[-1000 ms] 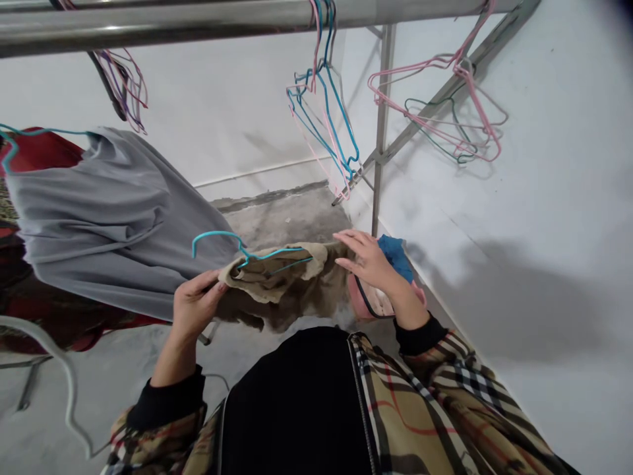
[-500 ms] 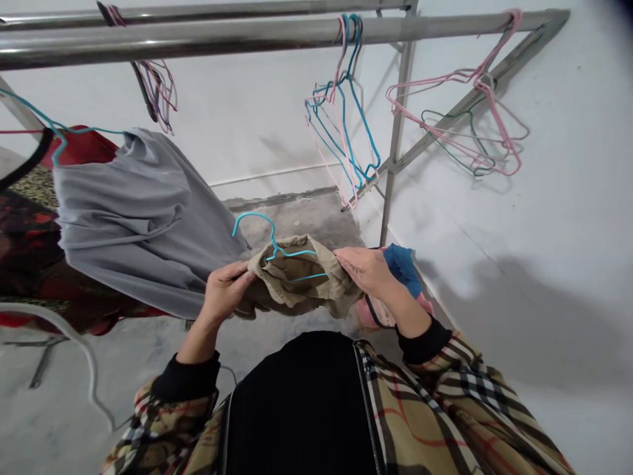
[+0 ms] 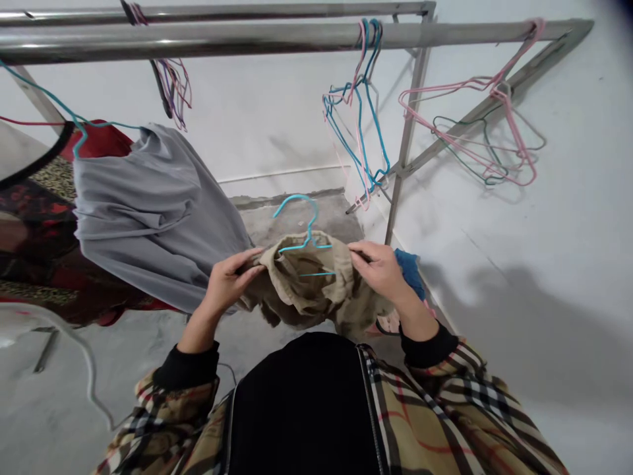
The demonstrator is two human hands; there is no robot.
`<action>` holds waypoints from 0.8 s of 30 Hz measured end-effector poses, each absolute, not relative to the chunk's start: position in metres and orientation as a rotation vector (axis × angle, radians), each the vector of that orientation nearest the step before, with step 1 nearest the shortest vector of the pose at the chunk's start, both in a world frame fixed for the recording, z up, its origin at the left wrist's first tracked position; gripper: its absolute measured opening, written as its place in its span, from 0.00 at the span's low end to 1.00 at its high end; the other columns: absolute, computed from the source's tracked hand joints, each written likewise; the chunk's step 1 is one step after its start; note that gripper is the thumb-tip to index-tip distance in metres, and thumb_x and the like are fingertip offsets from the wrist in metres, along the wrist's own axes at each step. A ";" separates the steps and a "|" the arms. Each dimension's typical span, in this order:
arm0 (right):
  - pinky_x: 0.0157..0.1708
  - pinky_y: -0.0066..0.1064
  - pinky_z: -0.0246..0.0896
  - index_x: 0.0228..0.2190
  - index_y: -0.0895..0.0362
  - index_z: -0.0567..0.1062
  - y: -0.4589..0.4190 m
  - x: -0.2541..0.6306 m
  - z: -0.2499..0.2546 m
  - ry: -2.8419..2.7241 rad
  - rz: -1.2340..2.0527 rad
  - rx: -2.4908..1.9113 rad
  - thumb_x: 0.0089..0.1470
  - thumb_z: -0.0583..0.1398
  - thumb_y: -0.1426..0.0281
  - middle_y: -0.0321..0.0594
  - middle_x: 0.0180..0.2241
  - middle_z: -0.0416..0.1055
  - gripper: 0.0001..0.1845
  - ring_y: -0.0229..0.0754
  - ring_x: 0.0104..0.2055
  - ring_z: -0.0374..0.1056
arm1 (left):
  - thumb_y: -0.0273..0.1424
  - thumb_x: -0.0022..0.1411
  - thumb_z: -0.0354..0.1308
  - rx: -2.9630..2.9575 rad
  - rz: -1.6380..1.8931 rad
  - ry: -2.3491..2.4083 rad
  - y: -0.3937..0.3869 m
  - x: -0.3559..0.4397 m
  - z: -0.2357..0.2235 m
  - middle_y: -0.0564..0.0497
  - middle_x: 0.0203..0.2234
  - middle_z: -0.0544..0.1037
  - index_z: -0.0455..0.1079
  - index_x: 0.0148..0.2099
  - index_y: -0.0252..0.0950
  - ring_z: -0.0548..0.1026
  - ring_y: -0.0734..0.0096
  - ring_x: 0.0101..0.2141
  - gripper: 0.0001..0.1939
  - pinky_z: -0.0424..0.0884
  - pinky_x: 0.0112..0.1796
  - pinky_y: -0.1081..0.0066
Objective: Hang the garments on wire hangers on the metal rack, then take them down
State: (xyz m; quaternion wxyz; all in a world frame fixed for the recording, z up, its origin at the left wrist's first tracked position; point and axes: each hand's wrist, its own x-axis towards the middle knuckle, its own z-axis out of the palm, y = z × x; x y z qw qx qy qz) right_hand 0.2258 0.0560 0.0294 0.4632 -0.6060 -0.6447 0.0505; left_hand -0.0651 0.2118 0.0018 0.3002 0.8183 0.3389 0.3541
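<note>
A khaki shirt [image 3: 297, 297] hangs between my two hands, in front of my chest. Inside its neck opening sits a light blue wire hanger [image 3: 310, 227]; the hook sticks up out of the collar and its arms run into the shoulders. My left hand [image 3: 231, 276] pinches the left shoulder of the cloth between thumb and fingers. On the other side, my right hand [image 3: 378, 269] is closed on the right shoulder. The hanger's ends are hidden by the cloth.
Metal rails [image 3: 277, 41] cross overhead. Blue and pink hangers [image 3: 363, 132] hang at the middle, more pink hangers [image 3: 514, 125] at the right. A grey garment [image 3: 153, 198] hangs at left. A blue cloth [image 3: 409, 272] lies low beyond my right hand, near the white wall.
The hanger has shifted right within the collar and now stands more upright and centred. Both hands have moved slightly right and the shirt is spread a little wider.
</note>
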 end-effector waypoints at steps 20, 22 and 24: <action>0.33 0.28 0.67 0.33 0.57 0.79 0.032 0.259 0.030 -1.404 0.025 -1.540 0.56 0.58 0.71 0.40 0.31 0.79 0.09 0.39 0.31 0.74 | 0.38 0.54 0.62 1.836 1.360 1.325 0.245 -0.106 -0.033 0.50 0.28 0.78 0.78 0.36 0.35 0.74 0.71 0.30 0.12 0.71 0.37 0.71; 0.33 0.29 0.67 0.33 0.57 0.79 0.032 0.257 0.027 -1.347 0.052 -1.557 0.56 0.58 0.69 0.40 0.30 0.79 0.09 0.40 0.31 0.74 | 0.37 0.55 0.62 1.701 1.493 1.474 0.246 -0.103 -0.037 0.49 0.33 0.77 0.76 0.43 0.34 0.72 0.73 0.31 0.15 0.70 0.38 0.71; 0.35 0.31 0.68 0.33 0.57 0.80 0.036 0.249 0.023 -1.270 0.086 -1.584 0.55 0.58 0.68 0.40 0.31 0.79 0.10 0.41 0.31 0.74 | 0.36 0.55 0.61 1.656 1.563 1.518 0.237 -0.091 -0.036 0.48 0.38 0.76 0.73 0.50 0.35 0.71 0.74 0.32 0.20 0.70 0.39 0.71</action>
